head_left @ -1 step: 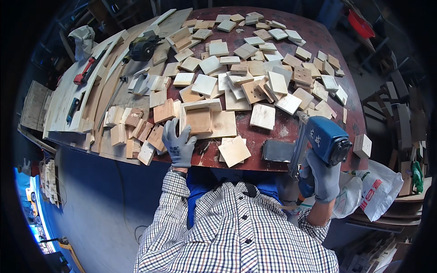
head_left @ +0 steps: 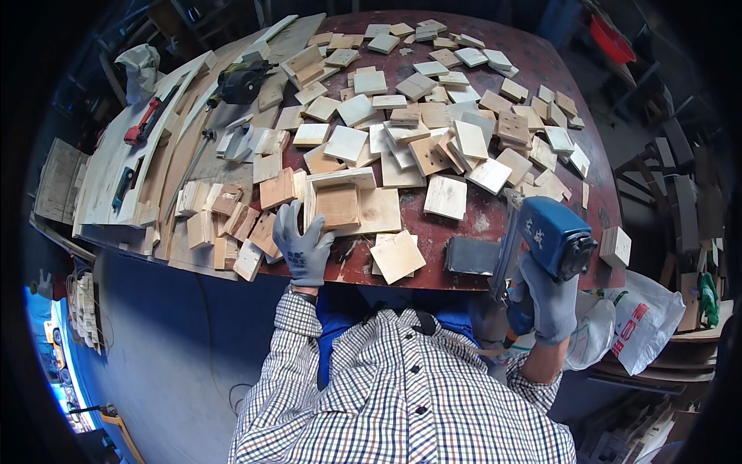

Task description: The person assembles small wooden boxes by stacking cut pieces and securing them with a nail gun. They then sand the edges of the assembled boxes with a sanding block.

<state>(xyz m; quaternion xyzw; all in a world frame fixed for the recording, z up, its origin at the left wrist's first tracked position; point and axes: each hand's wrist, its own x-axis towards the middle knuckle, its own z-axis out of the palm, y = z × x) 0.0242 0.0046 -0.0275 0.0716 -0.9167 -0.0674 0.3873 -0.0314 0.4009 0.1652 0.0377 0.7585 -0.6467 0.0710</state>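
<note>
My left hand (head_left: 304, 251), in a grey glove, rests at the table's near edge with thumb and fingers spread apart. They lie on either side of the left corner of a small wooden frame (head_left: 338, 206), made of pieces set at angles over a pale board (head_left: 382, 210). The thumb seems to touch the frame. In my gloved right hand (head_left: 553, 305) is a blue nail gun (head_left: 555, 236), gripped by its handle, its dark magazine tilted toward the far side. A dark rectangular block (head_left: 471, 256) lies left of the nail gun.
Many square wood pieces (head_left: 417, 116) cover the dark red table (head_left: 483, 220). Short blocks (head_left: 202, 230) cluster left of my left hand. Farther left lie long boards, a red tool (head_left: 143, 127) and a black-yellow power tool (head_left: 239, 81). White plastic bags (head_left: 638, 321) hang at the right.
</note>
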